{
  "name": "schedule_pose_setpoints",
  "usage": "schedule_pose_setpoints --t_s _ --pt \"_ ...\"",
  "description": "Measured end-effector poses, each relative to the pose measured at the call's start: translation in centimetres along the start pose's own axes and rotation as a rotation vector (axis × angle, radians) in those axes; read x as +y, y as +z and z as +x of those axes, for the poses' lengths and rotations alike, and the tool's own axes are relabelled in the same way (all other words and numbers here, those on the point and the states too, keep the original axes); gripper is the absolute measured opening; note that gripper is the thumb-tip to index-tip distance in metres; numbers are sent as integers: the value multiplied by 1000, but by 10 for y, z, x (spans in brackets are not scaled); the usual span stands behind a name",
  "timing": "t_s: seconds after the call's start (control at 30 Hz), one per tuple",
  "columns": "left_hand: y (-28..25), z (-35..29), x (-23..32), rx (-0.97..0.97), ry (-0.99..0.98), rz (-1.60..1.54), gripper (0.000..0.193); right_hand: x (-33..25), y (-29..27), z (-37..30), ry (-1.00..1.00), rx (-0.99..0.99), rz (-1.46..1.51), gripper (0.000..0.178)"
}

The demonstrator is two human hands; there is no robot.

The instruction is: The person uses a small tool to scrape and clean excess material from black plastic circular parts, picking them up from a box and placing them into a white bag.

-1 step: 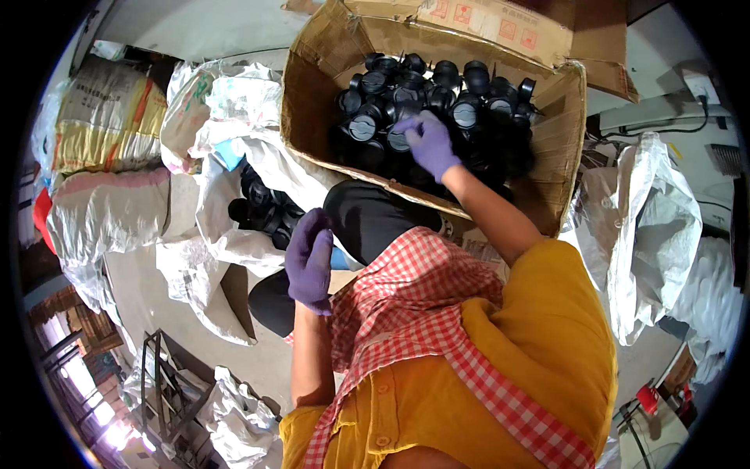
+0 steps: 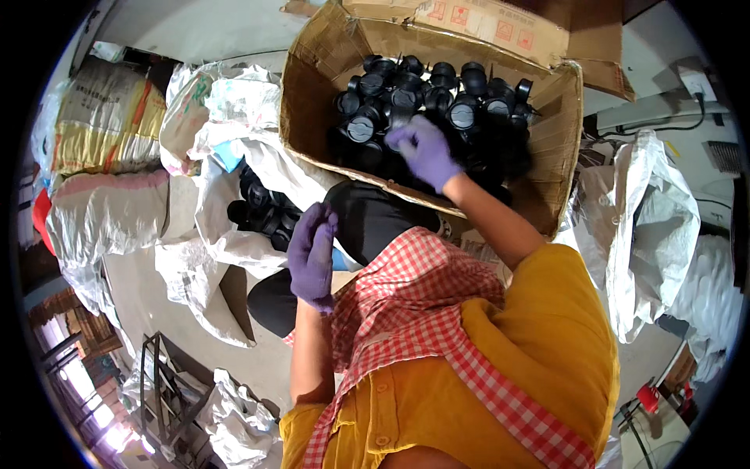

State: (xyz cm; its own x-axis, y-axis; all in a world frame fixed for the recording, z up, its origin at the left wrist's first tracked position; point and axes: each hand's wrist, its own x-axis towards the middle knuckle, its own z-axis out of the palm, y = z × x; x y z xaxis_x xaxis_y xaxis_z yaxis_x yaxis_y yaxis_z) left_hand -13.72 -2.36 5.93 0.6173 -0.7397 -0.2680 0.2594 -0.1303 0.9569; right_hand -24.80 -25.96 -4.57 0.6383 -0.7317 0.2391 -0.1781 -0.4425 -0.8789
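Observation:
A brown cardboard box [image 2: 574, 148] stands in front of me, holding a heap of black plastic lids [image 2: 462, 116] with round ridged tops. My right hand [image 2: 428, 152], in a purple knit glove, reaches over its near side. The bent fingers close at a black lid [image 2: 401, 117] near the heap's middle; the palm hides part of the grip. Lower left, before my knee, my left hand [image 2: 311, 258] wears the same glove. Its fingers and thumb are pressed together, and anything between them is hidden. Beside it, more black lids [image 2: 269, 215] lie in an opened white woven sack [image 2: 223, 246].
Full woven sacks [image 2: 109, 211] are stacked on the left. A loose white sack [image 2: 652, 234] stands right of the box, with a plugged-in cable [image 2: 699, 105] behind it. A metal frame [image 2: 156, 391] stands at lower left. My legs are close against the box.
My right hand has shifted slightly left and its fingers have curled in more. My left hand has risen a little, with its fingers turned slightly.

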Motion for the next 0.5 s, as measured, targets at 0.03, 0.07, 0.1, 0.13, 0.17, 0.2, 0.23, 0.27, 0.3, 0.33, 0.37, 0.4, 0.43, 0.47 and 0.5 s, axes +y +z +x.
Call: schedule_pose_setpoints --t_s 0.03,0.07,0.1,0.13,0.17,0.2,0.23,0.27,0.3,0.33,0.37,0.4,0.43,0.47,0.5 --pt "18 3 7 37 -10 -74 45 -32 -14 -7 -177 -98 -25 21" --pt "37 3 22 62 -17 -90 48 -62 -25 -16 -352 -197 -50 22" --pt "42 3 21 -34 43 -173 48 -88 -29 -27 -454 -366 -85 23" --pt "46 6 20 -137 103 -255 48 -109 -32 -38 -549 -531 -127 25" --pt "53 7 39 -232 56 -64 41 -127 -33 -50 -587 -584 -179 27" --pt "55 0 29 -83 -34 -81 36 -144 -35 -59 -632 -640 -225 30" --pt "51 -6 27 -64 -54 -128 36 -155 -44 -60 -568 -750 -128 35" --pt "47 -12 27 -49 -77 -174 37 -150 -46 -65 -552 -581 -7 32" --pt "36 -16 22 -24 -114 -244 41 -141 -46 -71 -537 -412 119 28" --pt "23 -21 19 2 -150 -315 46 -134 -48 -75 -518 -245 245 26" --pt "14 -30 22 -22 -168 -196 49 -140 -58 -75 -305 -224 264 33" --pt "12 -37 27 -64 -250 -172 47 -138 -56 -77 -284 -164 221 43" --pt "8 -42 26 -123 -287 -205 46 -137 -53 -81 -289 -344 189 46" --pt "4 -48 24 -186 -323 -237 44 -140 -51 -83 -292 -521 152 49" --pt "2 -54 22 -200 -358 -282 44 -144 -46 -84 -499 -596 2 59"
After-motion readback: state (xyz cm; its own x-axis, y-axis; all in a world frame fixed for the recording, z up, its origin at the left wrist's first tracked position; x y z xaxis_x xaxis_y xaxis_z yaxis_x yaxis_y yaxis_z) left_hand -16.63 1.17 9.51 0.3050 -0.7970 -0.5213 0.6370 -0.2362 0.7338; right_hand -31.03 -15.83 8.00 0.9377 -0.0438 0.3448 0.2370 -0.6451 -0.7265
